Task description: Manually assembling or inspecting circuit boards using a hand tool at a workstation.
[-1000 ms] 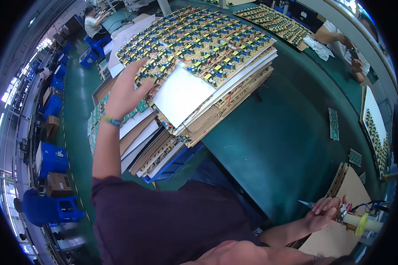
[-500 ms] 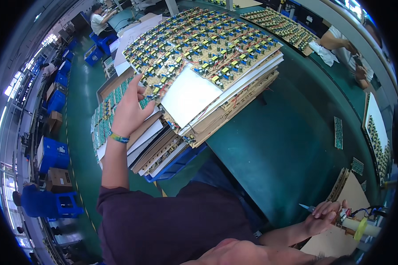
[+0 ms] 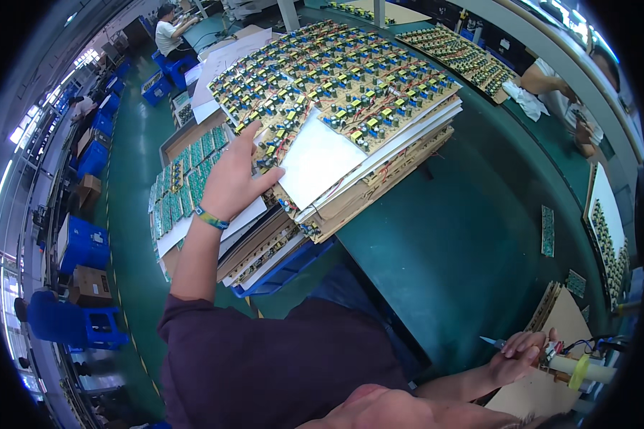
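My left hand (image 3: 232,182) reaches to the near left corner of a tall stack of circuit boards. Its thumb and forefinger are spread, with small boards (image 3: 268,151) between them; whether they touch is unclear. The boards carry yellow, blue and dark parts and red wires, laid in rows on a brown sheet. Beside the hand a white sheet (image 3: 322,159) shows bare where no boards lie. At the lower right my right hand (image 3: 516,354) is closed around a slim tool (image 3: 491,342) with a pale pointed tip; the rest of it is hidden in the fingers.
Green boards (image 3: 193,171) lie left of the stack, above a blue crate (image 3: 279,275). On the green table (image 3: 422,250) are a loose board (image 3: 547,231) and a leaning board sheet (image 3: 608,236). A white cylinder (image 3: 587,372) with a yellow band stands by my right hand. Another person works across.
My left hand has moved slightly right and farther over the stack's corner, its thumb now by the white sheet. My right hand keeps hold of the pointed tool, almost unmoved.
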The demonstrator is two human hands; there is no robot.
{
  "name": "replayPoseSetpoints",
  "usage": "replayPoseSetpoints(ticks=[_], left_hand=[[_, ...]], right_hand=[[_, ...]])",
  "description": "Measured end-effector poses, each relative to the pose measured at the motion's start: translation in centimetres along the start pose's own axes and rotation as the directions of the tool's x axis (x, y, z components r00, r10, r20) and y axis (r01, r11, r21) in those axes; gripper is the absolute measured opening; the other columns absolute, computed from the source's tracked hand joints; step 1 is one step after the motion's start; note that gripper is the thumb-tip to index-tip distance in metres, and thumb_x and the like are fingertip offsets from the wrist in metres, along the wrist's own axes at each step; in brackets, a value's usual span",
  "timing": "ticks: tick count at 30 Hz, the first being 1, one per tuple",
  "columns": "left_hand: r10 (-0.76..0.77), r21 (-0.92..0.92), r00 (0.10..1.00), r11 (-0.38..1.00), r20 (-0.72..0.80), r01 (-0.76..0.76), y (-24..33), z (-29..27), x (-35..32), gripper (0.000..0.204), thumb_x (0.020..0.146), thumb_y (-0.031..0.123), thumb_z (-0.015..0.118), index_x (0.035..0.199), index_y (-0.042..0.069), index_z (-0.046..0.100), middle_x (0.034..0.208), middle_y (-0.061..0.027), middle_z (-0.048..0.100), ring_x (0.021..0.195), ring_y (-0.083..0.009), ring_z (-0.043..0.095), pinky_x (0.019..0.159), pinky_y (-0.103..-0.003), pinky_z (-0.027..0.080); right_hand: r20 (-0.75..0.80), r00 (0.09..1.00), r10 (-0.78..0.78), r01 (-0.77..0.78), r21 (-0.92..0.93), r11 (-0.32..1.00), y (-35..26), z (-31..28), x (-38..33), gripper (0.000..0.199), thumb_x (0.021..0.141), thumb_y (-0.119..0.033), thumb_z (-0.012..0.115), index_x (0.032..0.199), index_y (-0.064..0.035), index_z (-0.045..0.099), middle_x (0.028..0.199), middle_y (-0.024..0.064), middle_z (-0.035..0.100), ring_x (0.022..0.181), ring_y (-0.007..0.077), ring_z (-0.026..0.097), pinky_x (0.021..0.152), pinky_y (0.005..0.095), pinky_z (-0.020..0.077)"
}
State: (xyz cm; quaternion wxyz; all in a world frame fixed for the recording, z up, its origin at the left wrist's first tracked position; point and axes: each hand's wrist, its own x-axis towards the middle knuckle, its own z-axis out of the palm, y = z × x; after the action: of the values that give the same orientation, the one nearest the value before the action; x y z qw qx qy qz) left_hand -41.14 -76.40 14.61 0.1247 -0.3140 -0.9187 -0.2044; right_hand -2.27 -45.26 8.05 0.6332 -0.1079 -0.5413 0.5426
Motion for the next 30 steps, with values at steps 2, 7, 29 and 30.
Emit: replayPoseSetpoints(ticks=[2, 7, 29, 30], left_hand=[[0.014, 0.039, 1.0, 0.999, -0.028, -0.013, -0.2, 0.1, 0.1, 0.081, 0.075, 0.037, 0.07, 0.139, 0.006, 0.033, 0.097, -0.0125, 0.056, 0.083, -0.0258, 0.058, 0.075, -0.036, 0.049], [0.01, 0.093, 0.997, 0.996, -0.082, -0.002, -0.1, 0.2, -0.3, 0.077, 0.074, 0.034, 0.069, 0.138, 0.009, 0.034, 0.096, -0.0116, 0.061, 0.083, -0.0273, 0.062, 0.075, -0.038, 0.05], [0.06, 0.068, 0.984, 0.996, -0.169, -0.05, -1.2, 3.4, 1.8, 0.066, 0.084, 0.038, 0.06, 0.136, 0.002, 0.039, 0.134, -0.0205, 0.046, 0.124, -0.0353, 0.044, 0.102, -0.043, 0.035], [0.099, 0.174, 0.983, 0.982, -0.153, -0.072, -2.1, 3.7, 1.1, 0.067, 0.084, 0.037, 0.059, 0.137, 0.002, 0.038, 0.138, -0.0207, 0.042, 0.126, -0.0369, 0.04, 0.105, -0.044, 0.03]], right_hand=[[0.064, 0.998, -0.021, 0.022, -0.005, 1.0, 0.0, -0.3, 0.0, 0.047, 0.09, -0.016, 0.06, 0.126, 0.0043, 0.038, 0.063, 0.0013, 0.038, 0.045, 0.007, 0.035, 0.038, 0.019, 0.0314], [0.024, 1.0, 0.004, -0.004, -0.005, 1.0, -0.1, -0.3, 0.1, 0.051, 0.088, -0.017, 0.063, 0.125, 0.0051, 0.038, 0.062, 0.0019, 0.039, 0.044, 0.0073, 0.036, 0.037, 0.0187, 0.0316], [-0.14, 0.989, 0.038, -0.043, -0.036, 0.998, -1.2, -2.1, -0.6, 0.049, 0.082, -0.008, 0.064, 0.123, -0.0033, 0.039, 0.067, -0.0011, 0.041, 0.046, 0.0057, 0.036, 0.036, 0.0175, 0.0284], [-0.206, 0.965, 0.16, -0.154, 0.043, 0.987, -1.5, -1.9, -0.4, 0.049, 0.08, -0.005, 0.062, 0.123, -0.0046, 0.039, 0.067, -0.0021, 0.04, 0.047, 0.0051, 0.036, 0.037, 0.0175, 0.0284]])
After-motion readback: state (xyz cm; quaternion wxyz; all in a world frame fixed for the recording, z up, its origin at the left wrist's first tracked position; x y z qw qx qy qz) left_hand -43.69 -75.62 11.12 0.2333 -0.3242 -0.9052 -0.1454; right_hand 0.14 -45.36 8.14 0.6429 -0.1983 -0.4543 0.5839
